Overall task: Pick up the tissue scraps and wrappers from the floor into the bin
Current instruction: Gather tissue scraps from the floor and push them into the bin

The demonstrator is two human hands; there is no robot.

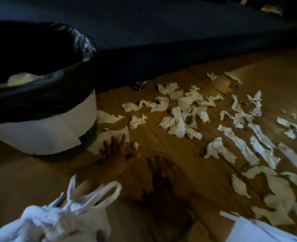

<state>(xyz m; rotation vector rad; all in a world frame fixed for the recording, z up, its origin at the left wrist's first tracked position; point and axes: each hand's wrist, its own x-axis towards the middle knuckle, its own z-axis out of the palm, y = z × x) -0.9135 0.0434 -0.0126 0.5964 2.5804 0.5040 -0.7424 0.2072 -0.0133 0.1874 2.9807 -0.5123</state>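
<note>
Wooden floor, dim room, head view: the bin near the left edge already holds a little tissue. Most tissue scraps lie strewn toward the right edge, so the task appears barely begun. Left hand, fingers spread, presses one of the scraps beside the bin's base. Right hand is dark and blurred, and the state of its fingers cannot be told.

Dim and grainy, with warm light on the floor, a black upper background and motion-blurred lower corners.
</note>
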